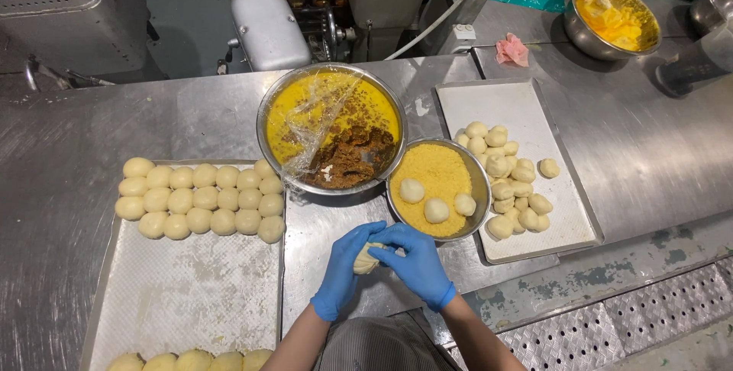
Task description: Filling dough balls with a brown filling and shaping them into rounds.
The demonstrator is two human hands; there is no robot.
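Both my hands wear blue gloves and meet over the near edge of a steel table. My left hand (342,268) cups a pale dough piece (365,261) from the left, and my right hand (416,262) pinches it from the right. Just beyond them stands a small steel bowl of yellow crumbs (434,165) with three dough balls lying on the crumbs. A larger steel bowl (267,123) behind it holds brown filling and a yellow smear under crumpled plastic film.
A tray (183,295) on the left carries rows of shaped dough balls (200,199). Another tray (519,108) on the right holds a heap of dough balls (508,176). Far right stand a bowl of yellow pieces (615,16) and a pink cloth (511,50).
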